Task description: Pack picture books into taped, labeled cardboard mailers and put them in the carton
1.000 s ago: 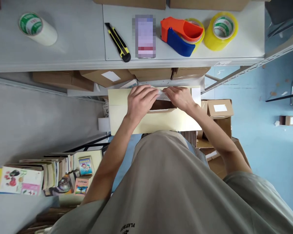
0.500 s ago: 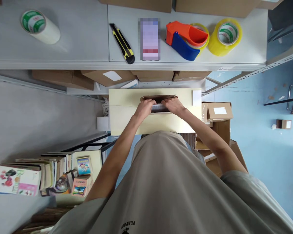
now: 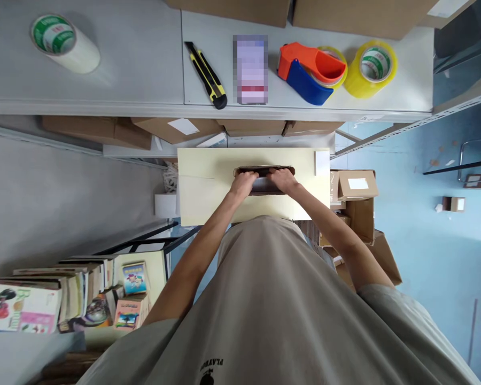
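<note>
A small open cardboard box (image 3: pixel 269 193) lies on the pale yellow tabletop (image 3: pixel 208 206), right in front of my body. Inside it shows a greyish, flat-looking item (image 3: pixel 264 185) whose kind I cannot make out. My left hand (image 3: pixel 243 183) is closed over the box's left end, its fingertips bent into the opening. At the right end, my right hand (image 3: pixel 282 179) grips in the same way, fingers curled inward. A dark gap runs along the far side of the opening between the hands. The fingertips are partly hidden inside.
On the shelf above lie a box cutter (image 3: pixel 206 75), a phone (image 3: pixel 251 69), a tape dispenser (image 3: pixel 310 72) and tape rolls (image 3: pixel 371 69). A white pad (image 3: pixel 322 163) sits at the table's right. Cartons (image 3: pixel 356 184) stand right, stacked books (image 3: pixel 76 294) lower left.
The box and both hands appear slightly lower in the view, which has shifted a little. Both hands stay at the box's ends, with the fingers nearer its far side.
</note>
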A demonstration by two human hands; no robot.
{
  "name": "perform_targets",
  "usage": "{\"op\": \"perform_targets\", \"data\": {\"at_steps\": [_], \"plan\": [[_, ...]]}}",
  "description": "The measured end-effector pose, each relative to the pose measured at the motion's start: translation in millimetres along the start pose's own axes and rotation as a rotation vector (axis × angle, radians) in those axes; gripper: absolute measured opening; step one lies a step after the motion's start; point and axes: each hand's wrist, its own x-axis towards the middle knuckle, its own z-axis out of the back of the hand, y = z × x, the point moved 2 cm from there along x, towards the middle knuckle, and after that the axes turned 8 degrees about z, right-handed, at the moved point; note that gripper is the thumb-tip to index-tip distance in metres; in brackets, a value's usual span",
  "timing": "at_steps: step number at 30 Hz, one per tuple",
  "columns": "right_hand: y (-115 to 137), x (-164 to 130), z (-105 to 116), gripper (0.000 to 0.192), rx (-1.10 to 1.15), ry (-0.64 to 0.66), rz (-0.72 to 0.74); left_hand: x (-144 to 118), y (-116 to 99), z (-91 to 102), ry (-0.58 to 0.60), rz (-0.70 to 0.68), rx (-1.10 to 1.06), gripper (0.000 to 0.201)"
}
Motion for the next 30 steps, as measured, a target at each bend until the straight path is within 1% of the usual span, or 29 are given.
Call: {"op": "perform_targets", "data": {"at_steps": [3,5,7,8,9,10,11,13,14,15,16,18,19,21,24,27,30], "plan": [[1,6,-6,0.053,0.024,0.016,-0.035,3,-2,-5.4,0.060,-0.001,0.047,0.049],[1,2,-9,0.052,0.042,0.022,-0.065,0,-1,-8.3,0.073,-0.015,0.047,0.044],[-1,-10,-12,0.051,0.057,0.007,-0.067,-10,3,-10.2,0.026,-0.054,-0.007,0.042],[-2,-20,-15,0.050,0.082,-0.037,-0.053,-18,6,-10.9,-0.025,-0.073,-0.057,0.042],[-4,-32,-18,0.050,0.122,-0.111,-0.041,-27,11,-11.3,-0.097,-0.082,-0.119,0.043],[-8,-45,-22,0.049,0.182,-0.220,-0.037,-38,17,-11.8,-0.185,-0.073,-0.186,0.043],[-13,-59,-26,0.049,0.261,-0.360,-0.056,-48,24,-12.6,-0.277,-0.041,-0.251,0.046],[-25,-85,-40,0.046,0.418,-0.615,-0.178,-66,39,-16.3,-0.430,0.084,-0.364,0.063],[-32,-96,-48,0.044,0.503,-0.695,-0.243,-74,46,-19.3,-0.478,0.159,-0.420,0.074],[-37,-103,-57,0.046,0.591,-0.748,-0.297,-79,50,-22.8,-0.500,0.224,-0.473,0.083],[-42,-108,-65,0.052,0.684,-0.778,-0.328,-82,53,-26.6,-0.500,0.270,-0.520,0.086],[-45,-110,-77,0.068,0.855,-0.794,-0.320,-84,52,-33.3,-0.462,0.288,-0.583,0.083],[-43,-108,-81,0.074,0.918,-0.795,-0.296,-84,49,-35.7,-0.438,0.266,-0.593,0.081],[-36,-100,-85,0.080,0.988,-0.789,-0.243,-82,41,-38.6,-0.396,0.197,-0.583,0.078],[-22,-84,-85,0.081,0.971,-0.721,-0.183,-78,30,-39.4,-0.360,0.111,-0.525,0.077],[-13,-72,-82,0.077,0.862,-0.605,-0.192,-74,28,-39.9,-0.321,0.082,-0.457,0.060],[-13,-67,-80,0.064,0.785,-0.539,-0.206,-66,30,-41.3,-0.299,0.079,-0.438,0.045]]}}
